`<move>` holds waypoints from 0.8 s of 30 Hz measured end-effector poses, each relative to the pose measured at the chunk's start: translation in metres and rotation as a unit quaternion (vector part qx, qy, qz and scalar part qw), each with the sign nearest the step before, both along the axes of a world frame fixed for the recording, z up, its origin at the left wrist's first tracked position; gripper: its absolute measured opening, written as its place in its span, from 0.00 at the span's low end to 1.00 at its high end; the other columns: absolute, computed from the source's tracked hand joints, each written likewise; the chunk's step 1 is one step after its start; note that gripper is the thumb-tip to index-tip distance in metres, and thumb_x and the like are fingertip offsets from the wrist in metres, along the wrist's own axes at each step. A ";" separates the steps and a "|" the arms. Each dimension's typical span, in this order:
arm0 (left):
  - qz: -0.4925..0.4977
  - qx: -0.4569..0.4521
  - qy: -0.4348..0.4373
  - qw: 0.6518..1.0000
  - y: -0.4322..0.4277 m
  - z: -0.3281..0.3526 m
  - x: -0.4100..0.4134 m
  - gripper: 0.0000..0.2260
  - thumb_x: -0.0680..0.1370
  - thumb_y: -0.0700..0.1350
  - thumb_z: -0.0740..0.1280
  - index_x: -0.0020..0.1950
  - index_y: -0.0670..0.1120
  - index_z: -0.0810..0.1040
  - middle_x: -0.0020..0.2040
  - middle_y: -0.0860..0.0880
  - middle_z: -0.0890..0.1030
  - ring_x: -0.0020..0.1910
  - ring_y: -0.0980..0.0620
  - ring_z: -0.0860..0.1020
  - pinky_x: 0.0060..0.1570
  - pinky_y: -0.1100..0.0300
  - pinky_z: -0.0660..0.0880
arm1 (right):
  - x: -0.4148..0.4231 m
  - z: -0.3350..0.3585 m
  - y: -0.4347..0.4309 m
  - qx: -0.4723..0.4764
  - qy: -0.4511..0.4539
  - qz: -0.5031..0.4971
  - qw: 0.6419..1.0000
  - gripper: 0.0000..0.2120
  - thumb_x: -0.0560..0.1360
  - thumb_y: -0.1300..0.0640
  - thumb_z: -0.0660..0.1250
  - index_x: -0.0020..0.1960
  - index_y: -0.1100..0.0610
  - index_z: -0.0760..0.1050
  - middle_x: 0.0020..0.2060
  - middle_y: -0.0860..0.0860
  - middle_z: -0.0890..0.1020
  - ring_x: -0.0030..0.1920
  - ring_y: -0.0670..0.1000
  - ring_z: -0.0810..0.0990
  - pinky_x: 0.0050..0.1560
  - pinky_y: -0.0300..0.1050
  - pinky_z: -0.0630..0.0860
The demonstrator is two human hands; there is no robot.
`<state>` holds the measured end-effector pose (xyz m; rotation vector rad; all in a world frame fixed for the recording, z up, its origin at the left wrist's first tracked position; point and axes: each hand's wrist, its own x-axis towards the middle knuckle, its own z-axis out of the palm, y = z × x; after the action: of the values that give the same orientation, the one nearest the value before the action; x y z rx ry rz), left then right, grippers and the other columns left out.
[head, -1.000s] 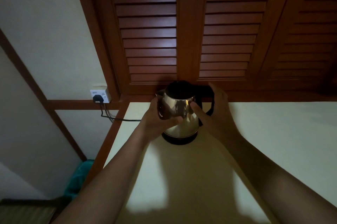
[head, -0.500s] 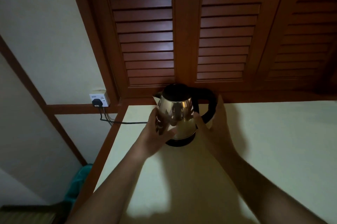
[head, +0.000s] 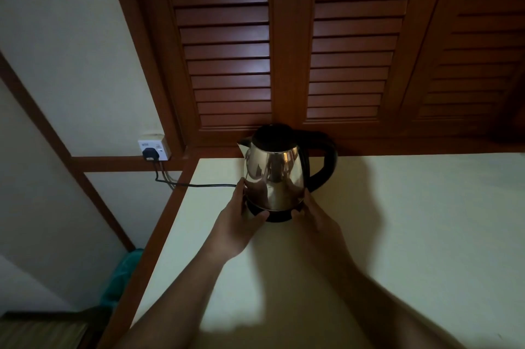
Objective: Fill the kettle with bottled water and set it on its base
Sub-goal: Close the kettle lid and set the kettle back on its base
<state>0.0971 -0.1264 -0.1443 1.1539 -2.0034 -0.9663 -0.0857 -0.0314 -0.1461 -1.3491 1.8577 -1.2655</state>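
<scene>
Dim room; forearm shadows on table [head: 426,206]; soft glare on kettle [head: 272,175]; wide-angle bending at edges.

one kettle [head: 272,175], one base [head: 279,217], one left hand [head: 238,225], one right hand [head: 316,219], one plug [head: 149,153], one cord [head: 204,185].

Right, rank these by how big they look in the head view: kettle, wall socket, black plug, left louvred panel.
1. left louvred panel, though its top runs out of frame
2. kettle
3. wall socket
4. black plug, which covers only part of the socket's face
</scene>
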 end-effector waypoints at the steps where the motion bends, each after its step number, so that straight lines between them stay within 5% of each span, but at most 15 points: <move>1: 0.002 0.000 -0.001 1.000 0.000 0.000 0.000 0.34 0.79 0.49 0.73 0.79 0.64 0.58 0.72 0.65 0.74 0.70 0.63 0.73 0.64 0.64 0.71 | 0.000 -0.001 0.000 0.000 0.003 -0.002 1.000 0.30 0.82 0.44 0.61 0.80 0.41 0.53 0.75 0.47 0.70 0.72 0.50 0.70 0.70 0.43 0.69; 6: -0.002 0.002 -0.002 1.000 0.000 0.001 0.000 0.35 0.80 0.49 0.72 0.81 0.63 0.58 0.73 0.64 0.73 0.69 0.64 0.71 0.65 0.63 0.70 | -0.002 -0.004 -0.002 -0.018 0.000 -0.017 1.000 0.31 0.77 0.38 0.61 0.78 0.41 0.60 0.70 0.45 0.74 0.67 0.45 0.74 0.63 0.41 0.73; 9: 0.004 0.017 0.022 1.000 -0.002 0.003 -0.002 0.26 0.80 0.47 0.72 0.75 0.61 0.66 0.65 0.64 0.80 0.66 0.64 0.77 0.63 0.60 0.75 | -0.003 0.003 -0.004 -0.065 -0.036 -0.051 0.996 0.21 0.81 0.49 0.66 0.71 0.40 0.67 0.66 0.43 0.75 0.64 0.44 0.74 0.59 0.39 0.72; 13: 0.005 0.021 0.078 0.997 -0.007 0.008 -0.007 0.13 0.81 0.38 0.69 0.63 0.51 0.73 0.50 0.61 0.83 0.56 0.61 0.83 0.55 0.63 0.77 | -0.014 0.032 -0.012 -0.191 0.119 -0.141 0.964 0.17 0.79 0.50 0.65 0.68 0.49 0.72 0.62 0.43 0.71 0.66 0.51 0.71 0.67 0.54 0.72; 17: -0.010 0.031 0.082 0.996 -0.011 0.010 -0.007 0.16 0.82 0.38 0.69 0.64 0.53 0.72 0.56 0.60 0.84 0.59 0.62 0.83 0.58 0.64 0.79 | -0.030 0.074 -0.027 -0.217 0.223 -0.152 0.938 0.27 0.79 0.49 0.63 0.76 0.55 0.66 0.75 0.52 0.66 0.73 0.53 0.62 0.71 0.43 0.58; 24: -0.002 0.032 0.056 0.998 -0.018 0.005 -0.003 0.21 0.81 0.42 0.71 0.69 0.60 0.71 0.60 0.65 0.82 0.62 0.64 0.81 0.63 0.58 0.79 | -0.036 0.080 -0.048 -0.191 0.237 -0.111 0.946 0.28 0.78 0.42 0.57 0.74 0.55 0.70 0.70 0.53 0.72 0.69 0.57 0.70 0.64 0.38 0.60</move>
<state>0.0937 -0.1443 -0.1389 1.1050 -1.8987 -1.0807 -0.1217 -0.0790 -0.0665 -1.8176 2.2127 -1.5847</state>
